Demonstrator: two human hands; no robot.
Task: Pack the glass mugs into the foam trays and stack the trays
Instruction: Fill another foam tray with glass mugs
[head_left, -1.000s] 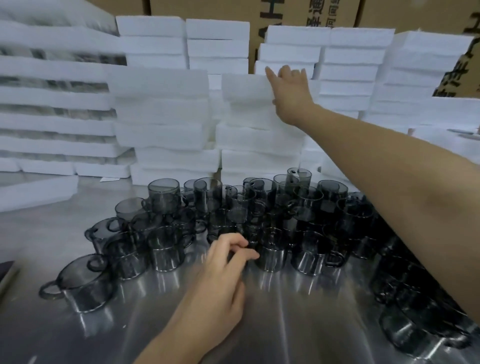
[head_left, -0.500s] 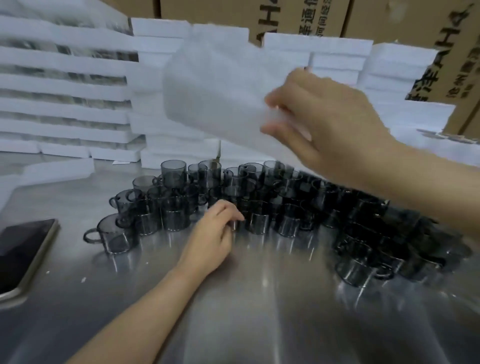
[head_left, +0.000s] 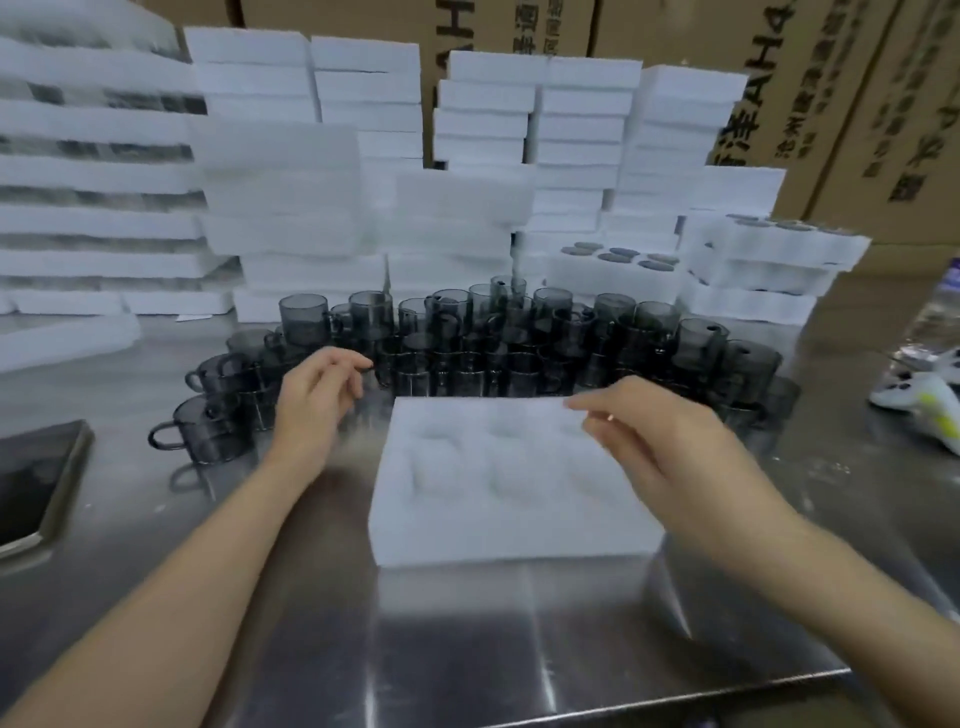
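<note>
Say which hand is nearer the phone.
Left. The left hand is right of the phone, by the mugs; the right hand is farther right, over the foam tray.

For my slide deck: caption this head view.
Empty foam tray on steel table; right hand holding its far corner, left hand beside grey glass mugs.

A dark phone (head_left: 31, 483) lies flat at the left edge of the shiny steel table (head_left: 467, 649), printed cardboard boxes (head_left: 857, 104) stand behind, and a clear plastic bottle (head_left: 940, 312) and a white-and-yellow shoe (head_left: 919, 395) show at the right.
</note>
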